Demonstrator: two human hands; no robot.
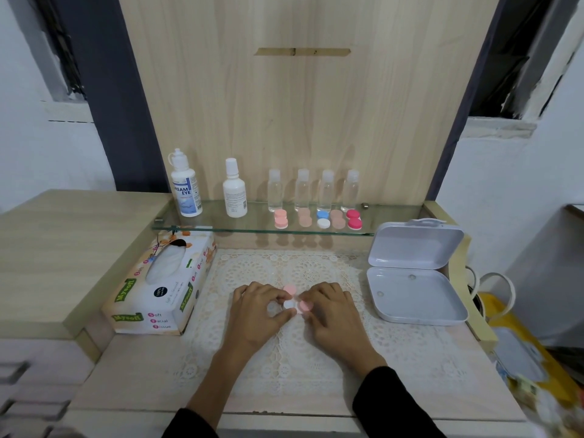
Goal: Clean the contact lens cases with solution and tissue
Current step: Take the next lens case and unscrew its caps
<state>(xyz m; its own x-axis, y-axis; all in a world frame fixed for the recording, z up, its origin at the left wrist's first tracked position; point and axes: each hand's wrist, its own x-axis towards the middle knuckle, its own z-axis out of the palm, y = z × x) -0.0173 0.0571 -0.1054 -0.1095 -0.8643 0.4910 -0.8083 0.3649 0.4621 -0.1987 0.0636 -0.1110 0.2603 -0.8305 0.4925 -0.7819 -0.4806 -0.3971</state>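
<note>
Both hands together on one lens case (289,290), on the lace mat (284,358) on the bench (142,371).
Left hand (259,308) pinches its white part, right hand (331,311) grips the pink cap beside it. Tissue box (158,298) just left of the mat; solution bottle (186,188) on the glass shelf (395,216).

The tissue box (158,292) reads "Mysoft Soft Facial Tissue"; the solution bottle (186,188), "EYE".

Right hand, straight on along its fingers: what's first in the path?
The contact lens case on the lace mat: the right hand seems to touch its pink cap with its fingertips. Just beyond sits the left hand, gripping the white cap. Blur hides exact contact.
</note>
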